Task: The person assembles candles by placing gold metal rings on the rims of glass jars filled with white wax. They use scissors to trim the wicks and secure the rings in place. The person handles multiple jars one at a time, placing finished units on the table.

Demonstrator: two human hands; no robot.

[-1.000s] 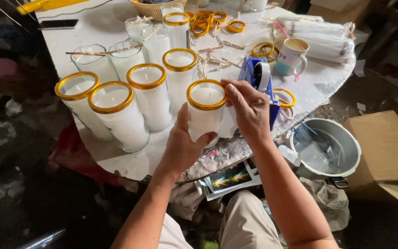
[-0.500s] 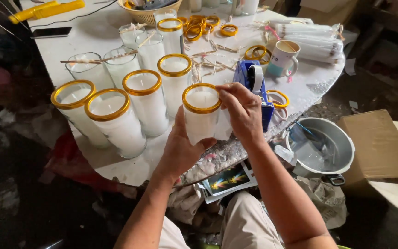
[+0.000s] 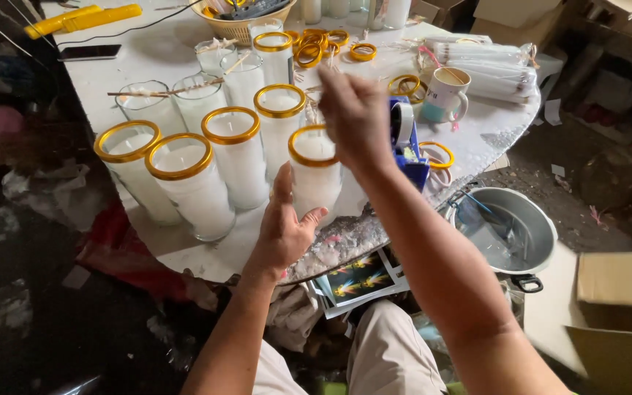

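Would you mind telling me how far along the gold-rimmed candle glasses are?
Five filled glasses already wear gold rings. The nearest one is in hand: the left hand hovers beside it and the right hand is raised above it. Several ringless glasses behind and loose gold rings remain.

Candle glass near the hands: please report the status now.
Left hand open beside the candle glass. Right hand raised above it, holds nothing visible. Blue tape dispenser close on the right.

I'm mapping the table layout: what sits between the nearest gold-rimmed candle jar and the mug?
In the head view, a blue tape dispenser stands between the candle jar and the mug; the right hand hovers above.
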